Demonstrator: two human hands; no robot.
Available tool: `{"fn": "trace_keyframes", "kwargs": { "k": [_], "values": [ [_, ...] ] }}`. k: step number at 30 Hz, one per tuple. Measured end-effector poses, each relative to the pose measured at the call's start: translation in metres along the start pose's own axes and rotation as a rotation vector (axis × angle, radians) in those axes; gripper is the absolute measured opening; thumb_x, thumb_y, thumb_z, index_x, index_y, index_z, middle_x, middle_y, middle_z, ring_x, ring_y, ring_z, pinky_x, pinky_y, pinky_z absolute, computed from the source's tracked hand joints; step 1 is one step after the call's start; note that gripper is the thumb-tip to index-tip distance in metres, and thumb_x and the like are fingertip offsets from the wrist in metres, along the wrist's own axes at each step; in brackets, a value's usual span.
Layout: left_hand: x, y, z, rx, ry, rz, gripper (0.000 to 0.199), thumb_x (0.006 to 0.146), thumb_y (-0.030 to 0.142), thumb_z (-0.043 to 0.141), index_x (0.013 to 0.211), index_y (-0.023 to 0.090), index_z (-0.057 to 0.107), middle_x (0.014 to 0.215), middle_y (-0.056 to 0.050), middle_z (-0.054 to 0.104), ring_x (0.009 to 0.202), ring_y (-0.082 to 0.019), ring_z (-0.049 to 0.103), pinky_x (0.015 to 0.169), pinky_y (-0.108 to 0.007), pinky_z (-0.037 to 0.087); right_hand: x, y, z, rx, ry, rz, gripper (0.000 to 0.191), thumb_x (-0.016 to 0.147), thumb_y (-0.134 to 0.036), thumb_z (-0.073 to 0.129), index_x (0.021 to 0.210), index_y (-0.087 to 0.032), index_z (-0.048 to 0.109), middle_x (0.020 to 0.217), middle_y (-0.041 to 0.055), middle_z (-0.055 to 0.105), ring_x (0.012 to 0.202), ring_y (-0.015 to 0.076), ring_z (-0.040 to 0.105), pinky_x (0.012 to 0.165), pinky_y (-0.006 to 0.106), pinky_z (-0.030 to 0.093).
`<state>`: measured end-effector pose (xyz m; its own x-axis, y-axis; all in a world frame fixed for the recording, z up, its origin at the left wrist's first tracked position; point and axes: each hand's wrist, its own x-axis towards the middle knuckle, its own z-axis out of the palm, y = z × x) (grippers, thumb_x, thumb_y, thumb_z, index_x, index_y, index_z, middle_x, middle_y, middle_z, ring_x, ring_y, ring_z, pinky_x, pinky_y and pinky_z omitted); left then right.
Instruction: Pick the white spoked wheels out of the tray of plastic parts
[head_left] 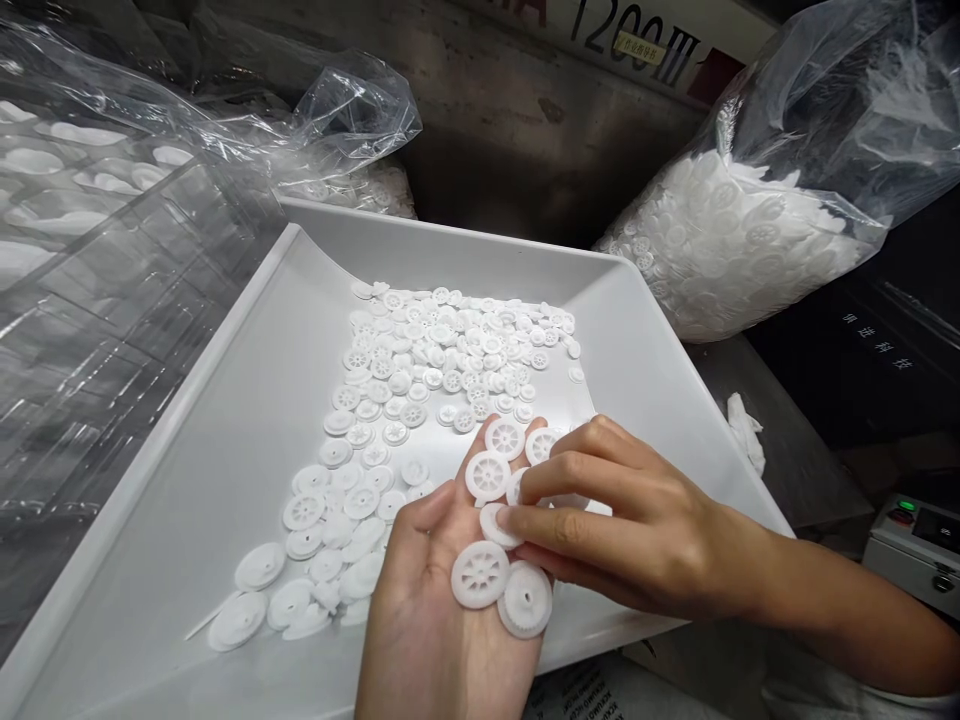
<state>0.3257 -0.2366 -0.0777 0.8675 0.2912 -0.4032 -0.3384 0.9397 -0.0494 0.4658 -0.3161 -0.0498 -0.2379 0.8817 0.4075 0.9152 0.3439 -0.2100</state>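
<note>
Over a white plastic tray (450, 235): left hand (420, 610) open, palm up, bearing several white gears (480, 575).
Right hand (637, 530) half-curled on them, grip unclear; many more gears (420, 370) remain spread in tray.

A shallow white plastic tray (450, 240) is set on the metal bench (780, 470), with its near part passing beneath the left hand (435, 600). Small white plastic gears (442, 340) are strewn over the tray floor beyond that hand, and larger spoked wheels (259, 567) are scattered just to its left. A bulging plastic bag of gears (720, 250) is propped beyond the right hand (637, 530), and a crumpled white tissue (746, 432) is left on the bench just past the tray's rim
</note>
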Motion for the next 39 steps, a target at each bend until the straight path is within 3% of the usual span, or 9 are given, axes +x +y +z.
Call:
{"fn": "trace_keyframes", "kwargs": {
  "k": [5,8,13,16,19,25,39],
  "values": [
    [0.001,-0.001,-0.003,0.015,0.015,-0.065,0.026,0.093,0.019,0.042,0.086,0.018,0.067,0.079,-0.004,0.068,0.076,-0.014,0.067,0.074,-0.023,0.055,0.001,-0.003,0.003,-0.045,0.103,-0.015,0.013,0.092,-0.011,0.058,0.099,-0.011,0.069,0.090,0.0065,0.070,0.076,0.0162,0.057,0.064,0.033,0.045],
    [0.002,-0.001,-0.002,-0.023,0.049,-0.076,0.023,0.092,0.020,0.044,0.081,0.018,0.065,0.074,-0.003,0.066,0.074,-0.014,0.067,0.073,-0.022,0.056,0.003,-0.004,0.007,-0.107,0.153,-0.089,0.021,0.095,-0.009,0.049,0.093,-0.009,0.070,0.086,0.0074,0.072,0.074,0.0175,0.060,0.058,0.034,0.041],
    [0.003,-0.005,0.008,-0.064,0.094,-0.039,0.025,0.090,0.020,0.046,0.106,0.018,0.066,0.084,-0.003,0.070,0.077,-0.014,0.069,0.073,-0.022,0.057,0.003,-0.004,0.009,-0.107,0.120,-0.129,0.030,0.098,-0.010,0.040,0.096,-0.006,0.070,0.086,0.0089,0.073,0.073,0.0184,0.061,0.058,0.034,0.039],
    [0.003,-0.005,0.010,-0.024,0.096,-0.013,0.035,0.091,0.022,0.047,0.122,0.016,0.061,0.104,-0.008,0.071,0.092,-0.018,0.069,0.082,-0.028,0.057,0.001,-0.004,0.006,-0.096,0.079,-0.125,0.032,0.099,-0.011,0.038,0.100,-0.006,0.069,0.090,0.0086,0.073,0.075,0.0181,0.061,0.059,0.034,0.040],
    [0.002,-0.004,0.007,0.017,0.051,-0.023,0.040,0.092,0.025,0.047,0.129,0.018,0.057,0.104,-0.008,0.070,0.098,-0.022,0.068,0.088,-0.034,0.055,-0.001,-0.005,0.003,-0.085,0.043,-0.128,0.035,0.101,-0.013,0.034,0.102,-0.006,0.068,0.094,0.0093,0.073,0.077,0.0179,0.061,0.061,0.034,0.041],
    [0.000,-0.004,0.002,0.012,-0.036,-0.033,0.044,0.091,0.025,0.046,0.134,0.019,0.054,0.100,-0.009,0.069,0.111,-0.025,0.062,0.096,-0.038,0.051,0.000,-0.006,0.003,-0.062,0.058,-0.090,0.025,0.098,-0.012,0.044,0.102,-0.008,0.068,0.095,0.0080,0.073,0.082,0.0168,0.061,0.064,0.032,0.043],
    [-0.002,-0.002,0.002,0.010,-0.095,-0.033,0.047,0.092,0.023,0.041,0.138,0.019,0.049,0.115,-0.011,0.065,0.113,-0.026,0.061,0.100,-0.040,0.047,-0.007,-0.004,0.001,0.019,0.083,-0.088,0.015,0.093,-0.013,0.055,0.101,-0.010,0.067,0.099,0.0073,0.071,0.087,0.0181,0.061,0.067,0.036,0.041]
  ]
}}
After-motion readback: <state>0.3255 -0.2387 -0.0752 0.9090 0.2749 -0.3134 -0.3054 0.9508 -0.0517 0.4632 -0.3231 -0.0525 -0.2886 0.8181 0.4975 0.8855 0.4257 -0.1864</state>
